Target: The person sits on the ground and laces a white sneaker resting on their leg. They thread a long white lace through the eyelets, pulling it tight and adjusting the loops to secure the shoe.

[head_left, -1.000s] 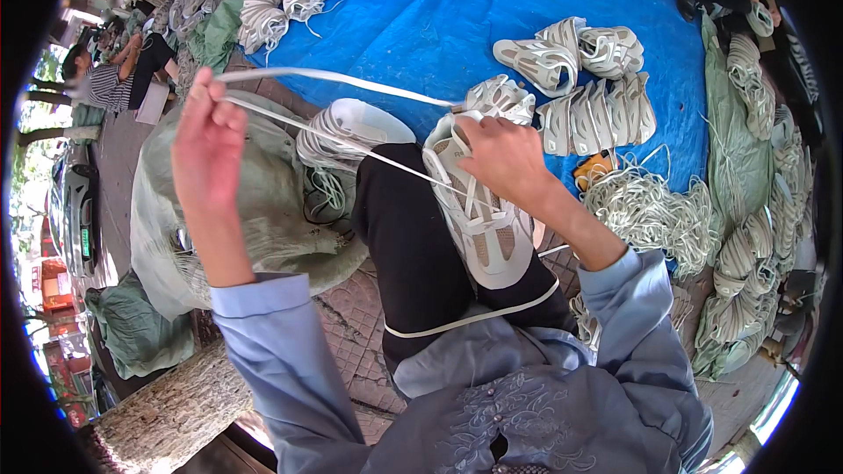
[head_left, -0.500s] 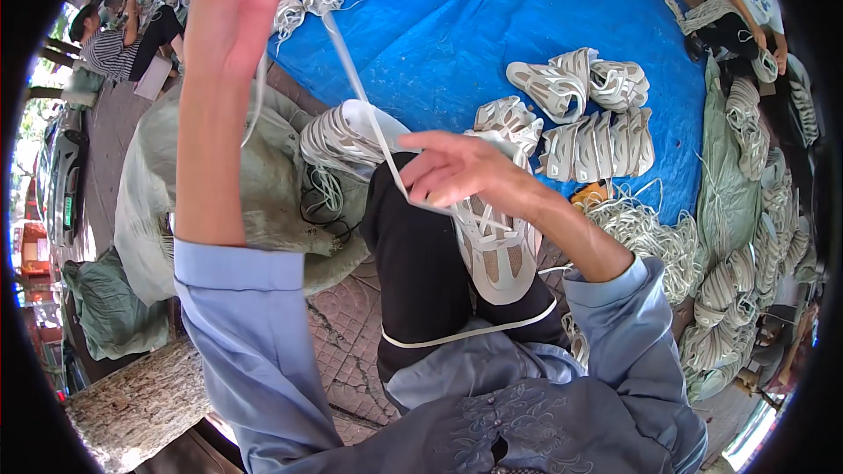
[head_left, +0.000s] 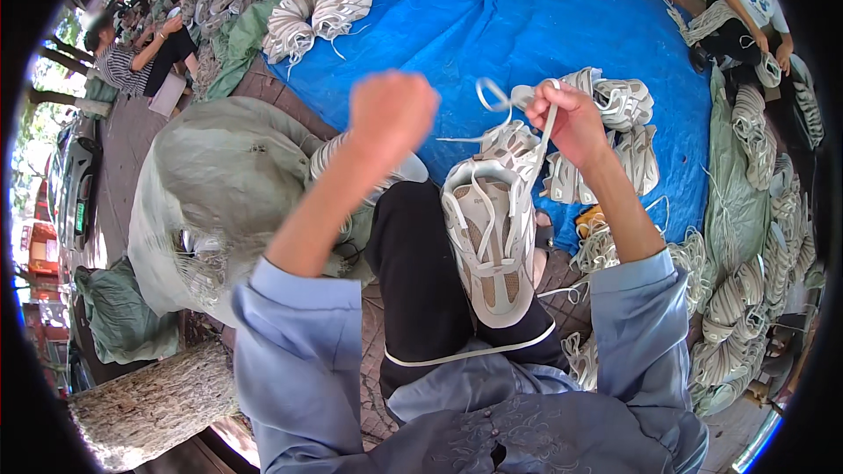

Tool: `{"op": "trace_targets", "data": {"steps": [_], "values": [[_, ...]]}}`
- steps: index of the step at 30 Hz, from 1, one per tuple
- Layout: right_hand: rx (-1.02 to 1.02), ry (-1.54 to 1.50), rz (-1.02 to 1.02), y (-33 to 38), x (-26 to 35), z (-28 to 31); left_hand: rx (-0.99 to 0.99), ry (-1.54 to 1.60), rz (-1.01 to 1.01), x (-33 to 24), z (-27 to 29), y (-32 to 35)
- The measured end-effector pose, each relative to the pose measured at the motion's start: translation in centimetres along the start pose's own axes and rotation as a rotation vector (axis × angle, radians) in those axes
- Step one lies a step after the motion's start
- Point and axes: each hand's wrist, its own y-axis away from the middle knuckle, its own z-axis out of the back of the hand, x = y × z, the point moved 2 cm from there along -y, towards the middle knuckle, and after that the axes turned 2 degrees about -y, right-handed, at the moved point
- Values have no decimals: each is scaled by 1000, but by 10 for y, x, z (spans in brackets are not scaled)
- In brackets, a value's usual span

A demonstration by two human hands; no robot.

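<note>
One beige-and-white sneaker upper (head_left: 492, 250) rests across the black-trousered thighs (head_left: 413, 272); it is probably light and pliable, best held by its collar rim (head_left: 453, 183). The right hand (head_left: 569, 121) pinches a soft white lace (head_left: 548, 128); blur leaves the left hand's (head_left: 392, 112) state impossible to tell.

Grey-blue sleeves (head_left: 294, 360) — wide cuffs (head_left: 303, 288), darker embroidered front (head_left: 549, 439), black trousers (head_left: 421, 272) — pale band (head_left: 492, 350) across

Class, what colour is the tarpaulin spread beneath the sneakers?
Blue; the tarpaulin shows best in the head view.
</note>
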Motion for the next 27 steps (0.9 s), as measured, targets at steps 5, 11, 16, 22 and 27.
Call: {"op": "trace_targets", "data": {"steps": [5, 11, 16, 22, 27], "values": [[-49, 183, -41, -2, -4, 30, 372, 350, 112, -78, -59, 28], [-11, 830, 15, -3, 3, 22, 187, 743, 253, -80, -91, 34], [122, 1156, -10, -3, 11, -9, -120, 1947, 379, -59, -21, 52], [459, 501, -425, 26, -23, -95, -275, 1535, 125, -28, 75, 6], [507, 134, -379, 45, -8, -120, 69, 1257, 37, -33, 45, -3]]}}
